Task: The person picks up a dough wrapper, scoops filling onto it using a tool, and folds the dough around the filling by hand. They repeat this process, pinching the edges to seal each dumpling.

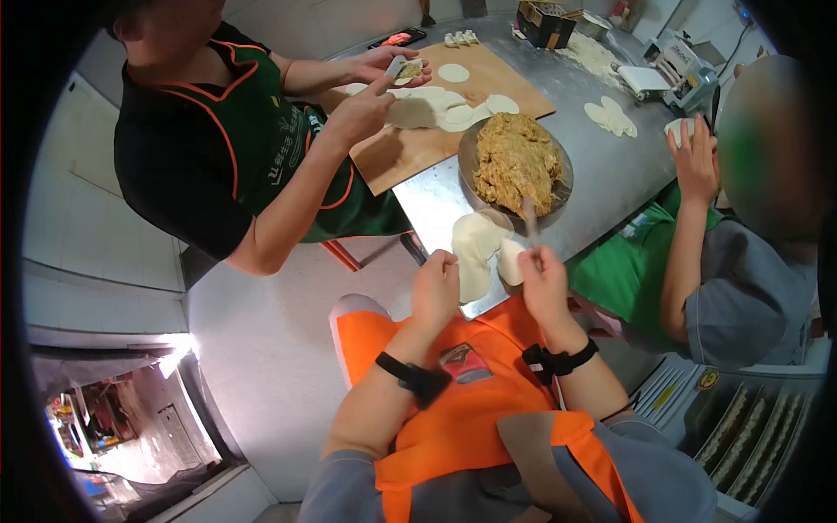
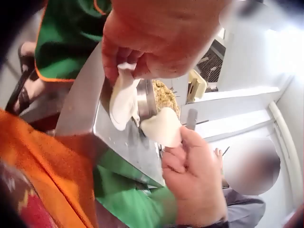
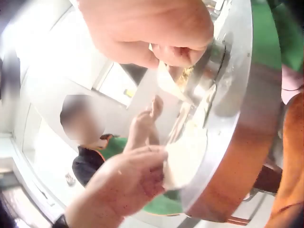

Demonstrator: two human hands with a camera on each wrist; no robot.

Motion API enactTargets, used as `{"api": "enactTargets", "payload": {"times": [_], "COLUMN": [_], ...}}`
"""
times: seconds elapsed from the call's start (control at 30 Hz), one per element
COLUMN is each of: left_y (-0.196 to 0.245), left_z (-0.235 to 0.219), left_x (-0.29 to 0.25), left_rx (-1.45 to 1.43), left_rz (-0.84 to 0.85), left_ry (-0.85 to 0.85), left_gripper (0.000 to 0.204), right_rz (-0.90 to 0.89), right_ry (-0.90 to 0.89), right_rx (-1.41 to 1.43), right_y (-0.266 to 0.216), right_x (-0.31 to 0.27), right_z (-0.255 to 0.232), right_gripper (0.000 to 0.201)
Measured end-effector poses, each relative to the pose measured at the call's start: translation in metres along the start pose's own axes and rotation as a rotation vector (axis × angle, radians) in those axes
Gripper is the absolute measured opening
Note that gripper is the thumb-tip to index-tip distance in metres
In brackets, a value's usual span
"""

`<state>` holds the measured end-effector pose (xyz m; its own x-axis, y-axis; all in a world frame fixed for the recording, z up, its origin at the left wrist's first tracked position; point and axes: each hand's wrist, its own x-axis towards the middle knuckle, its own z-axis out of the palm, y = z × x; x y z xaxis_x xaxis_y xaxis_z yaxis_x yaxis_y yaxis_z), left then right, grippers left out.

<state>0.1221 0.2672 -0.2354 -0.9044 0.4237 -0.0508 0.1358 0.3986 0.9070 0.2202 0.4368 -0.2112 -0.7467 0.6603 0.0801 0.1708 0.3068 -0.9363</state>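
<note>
Cream-white and lobed, one dough piece [image 1: 473,253] is pinched along its edge by the closed fingers of the left hand [image 1: 435,292]; whether several sheets are overlapped cannot be told. One rounded wrapper [image 1: 512,261], smooth, thin and limp, is pinched between the thumb and curled fingers of the right hand [image 1: 544,283]. Both are held at the near corner of one steel table [image 1: 602,157]. One narrow utensil [image 1: 530,222], blurred, is extended from the right hand toward the filling [image 1: 519,157]. Coarse, moist-looking and yellow-brown, this is heaped in one round metal bowl [image 1: 565,170], beside one wooden board [image 1: 384,157].
</note>
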Motion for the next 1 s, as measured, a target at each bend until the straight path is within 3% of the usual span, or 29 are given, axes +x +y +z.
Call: {"api": "enactTargets", "payload": {"times": [0.03, 0.1, 0.13, 0.2, 0.27, 0.3, 0.37, 0.47, 0.67, 0.77, 0.87, 0.97, 1.0], "left_y": [0.006, 0.026, 0.037, 0.055, 0.078, 0.079, 0.078, 0.073, 0.064, 0.079, 0.063, 0.062, 0.06], "left_z": [-0.004, -0.009, -0.012, -0.003, 0.001, 0.005, 0.012, 0.017, 0.016, 0.013, 0.014, 0.017, 0.019], "left_x": [0.003, 0.003, 0.004, -0.002, -0.011, -0.013, -0.015, -0.016, -0.019, -0.025, -0.023, -0.017, -0.016], "left_rx": [0.077, 0.292, 0.402, -0.044, -0.448, -0.538, -0.712, -0.978, -0.898, -0.957, -0.364, -0.619, -0.708], "left_rz": [0.018, 0.228, 0.334, 0.161, 0.002, -0.064, -0.194, -0.252, -0.243, -0.394, -0.193, -0.328, -0.342], "left_ry": [-0.005, 0.123, 0.187, -0.04, -0.262, -0.285, -0.332, -0.219, -0.18, -0.217, -0.338, -0.294, -0.291], "left_gripper": [0.02, 0.024, 0.025, 0.027, 0.024, 0.022, 0.019, 0.017, 0.023, 0.026, 0.027, 0.027, 0.028], "right_rz": [-0.055, 0.373, 0.373, 0.38, 0.411, 0.427, 0.418, 0.368, 0.387, 0.283, 0.131, -0.076, -0.225], "right_ry": [0.053, 0.006, -0.023, -0.082, -0.105, -0.116, -0.11, -0.175, -0.303, -0.291, -0.333, -0.3, -0.199], "right_rx": [0.118, 0.529, 0.623, 0.813, 0.823, 0.832, 0.751, 0.721, 0.63, 0.507, 0.409, -0.038, -0.131], "right_y": [-0.002, -0.03, -0.037, -0.046, -0.056, -0.062, -0.063, -0.055, -0.045, -0.05, -0.027, -0.038, -0.031], "right_x": [0.006, 0.009, 0.01, 0.008, 0.003, 0.0, -0.004, -0.011, -0.016, -0.017, -0.018, -0.001, 0.007], "right_z": [-0.005, -0.025, -0.029, -0.037, -0.037, -0.035, -0.031, -0.032, -0.039, -0.033, -0.03, -0.047, -0.05], "right_gripper": [0.014, 0.011, 0.011, 0.013, 0.013, 0.013, 0.014, 0.017, 0.013, 0.017, 0.019, 0.02, 0.023]}}
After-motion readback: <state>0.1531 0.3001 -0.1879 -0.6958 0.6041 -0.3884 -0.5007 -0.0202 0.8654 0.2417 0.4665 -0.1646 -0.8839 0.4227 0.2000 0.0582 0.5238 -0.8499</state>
